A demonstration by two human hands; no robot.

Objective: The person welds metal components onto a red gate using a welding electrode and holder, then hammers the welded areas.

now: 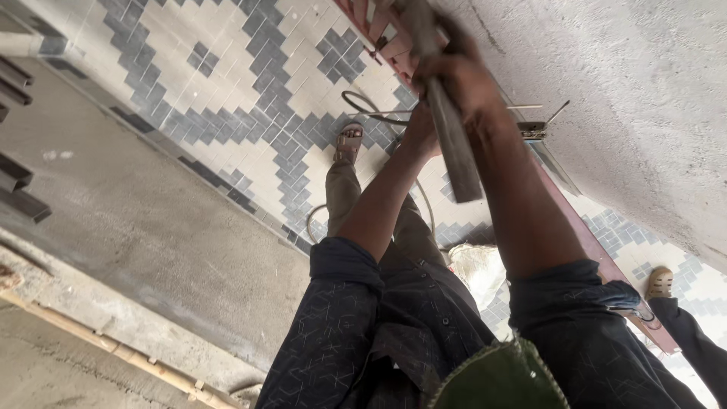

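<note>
Straightedge (pixel 447 129), a long grey bar, runs steeply along the rough plastered wall (pixel 644 98), near the reddish frame (pixel 598 250) at the wall's edge. From the head camera, the right hand (pixel 458 76) is wrapped tight around its upper part; the left hand (pixel 420 132) sits just behind it, and whether its fingers close on the bar cannot be told. Keeping the bar flat against the plaster with even pressure from both arms looks wise. A hose (pixel 371 113) loops across the patterned tile floor (pixel 250 83) by the person's sandalled foot (pixel 348 142), another person's foot (pixel 660 282) stands close, and a white sack (pixel 477 269) lies below.
</note>
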